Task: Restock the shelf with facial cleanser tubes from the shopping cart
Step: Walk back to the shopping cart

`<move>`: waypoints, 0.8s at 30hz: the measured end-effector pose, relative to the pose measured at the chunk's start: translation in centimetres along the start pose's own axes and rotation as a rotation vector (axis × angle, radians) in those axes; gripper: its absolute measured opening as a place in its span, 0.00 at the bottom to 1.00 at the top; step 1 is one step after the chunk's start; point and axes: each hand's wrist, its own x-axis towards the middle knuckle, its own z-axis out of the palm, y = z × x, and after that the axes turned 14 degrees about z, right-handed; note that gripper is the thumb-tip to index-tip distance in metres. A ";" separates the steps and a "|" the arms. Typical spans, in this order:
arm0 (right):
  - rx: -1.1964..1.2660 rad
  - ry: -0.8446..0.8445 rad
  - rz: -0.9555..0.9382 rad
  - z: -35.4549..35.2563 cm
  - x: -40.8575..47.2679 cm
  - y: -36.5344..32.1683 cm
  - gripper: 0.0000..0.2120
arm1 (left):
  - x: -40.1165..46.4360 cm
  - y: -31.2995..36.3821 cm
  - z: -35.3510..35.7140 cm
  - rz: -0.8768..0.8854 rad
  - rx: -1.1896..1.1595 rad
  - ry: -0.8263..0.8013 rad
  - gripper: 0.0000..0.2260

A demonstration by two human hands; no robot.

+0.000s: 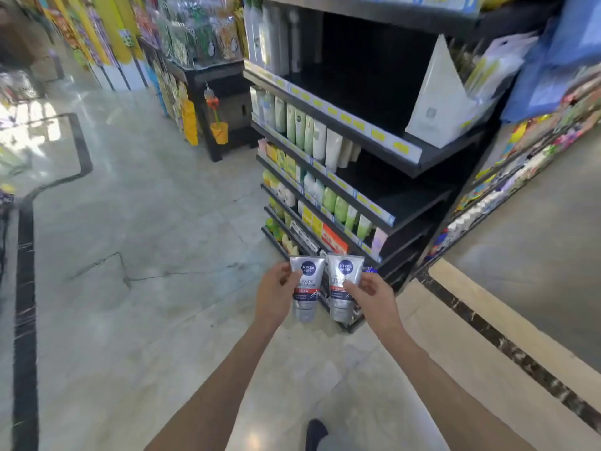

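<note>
Holding one silver tube in each hand, the person is seen in front of the dark shelf unit [403,164], and the shopping cart is not in view. The left hand [274,292] is curled round the left tube [305,288], with the thumb laid across its front. The right hand [374,294] pinches the right tube [341,288] near its middle. Both tubes are held with the cap down and the crimped end up, side by side and almost touching, low before the bottom shelves.

The step in hand seems to be the carrying of the tubes to their place. A wide bare stretch is seen on the upper shelf [374,102], between the tall bottles at the left and a white carton [439,102] at the right, and bare room is also seen on the shelf below, right of a row of green and white tubes [312,133]. Which place is meant cannot be told, because the yellow price labels [379,135] are too blurred to be read.

To do the step well, the tubes should be raised together and set down one at a time. Each tube should be stood on its cap, with the printed face turned to the aisle and close to the front edge. The grip should be released only when the tube stands steady, since a narrow cap tips easily.
</note>
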 end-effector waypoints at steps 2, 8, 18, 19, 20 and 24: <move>0.000 -0.006 0.002 0.5 2.7 -1.6 0.11 | 2.9 -0.4 0.4 -0.010 -0.012 0.006 0.03; 0.025 0.008 0.009 1.9 10.0 -5.2 0.11 | 11.5 -1.7 1.5 -0.050 -0.020 -0.029 0.05; 0.128 0.171 0.073 5.5 21.2 -9.9 0.10 | 26.7 -5.1 3.3 -0.015 -0.036 -0.227 0.05; 0.181 0.190 0.077 5.9 22.2 -10.6 0.07 | 28.2 -5.5 3.5 0.000 -0.028 -0.255 0.05; 0.234 0.222 0.084 6.2 23.3 -11.4 0.05 | 29.6 -5.8 3.6 0.015 -0.016 -0.289 0.06; 0.434 0.401 0.113 7.5 27.3 -14.1 0.06 | 34.8 -7.0 3.7 0.066 0.017 -0.407 0.07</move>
